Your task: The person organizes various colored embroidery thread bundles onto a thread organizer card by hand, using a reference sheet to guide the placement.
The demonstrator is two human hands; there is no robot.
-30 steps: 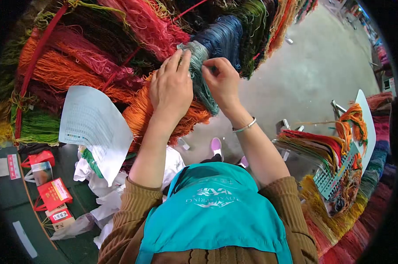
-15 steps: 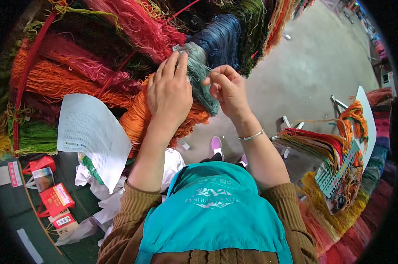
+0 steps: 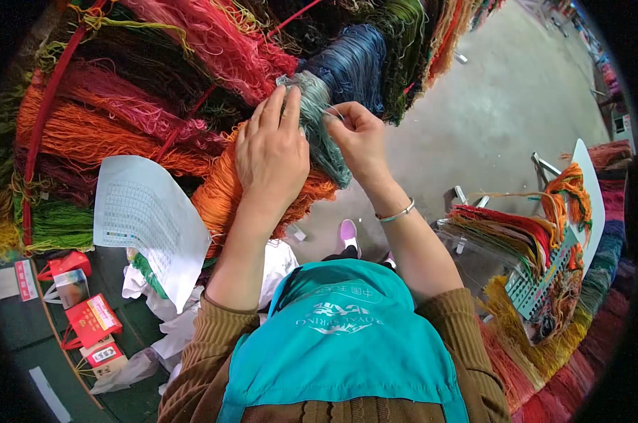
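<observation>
The left hand (image 3: 271, 156) lies flat, fingers open, on the grey-green yarn hank (image 3: 321, 127). The right hand (image 3: 359, 137) pinches one strand of it. An orange hank (image 3: 220, 187) is under the left hand, and a printed sheet (image 3: 150, 218) hangs further left.

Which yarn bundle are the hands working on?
The grey-green bundle, between the orange bundle and dark blue bundle; left hand rests on it, right hand pinches its strand.

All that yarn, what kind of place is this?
Probably a rug or yarn workshop. Coloured yarn hangs in thick bundles, more is sorted on a rack, and a chart hangs nearby. Both hands work the grey-green yarn.
</observation>
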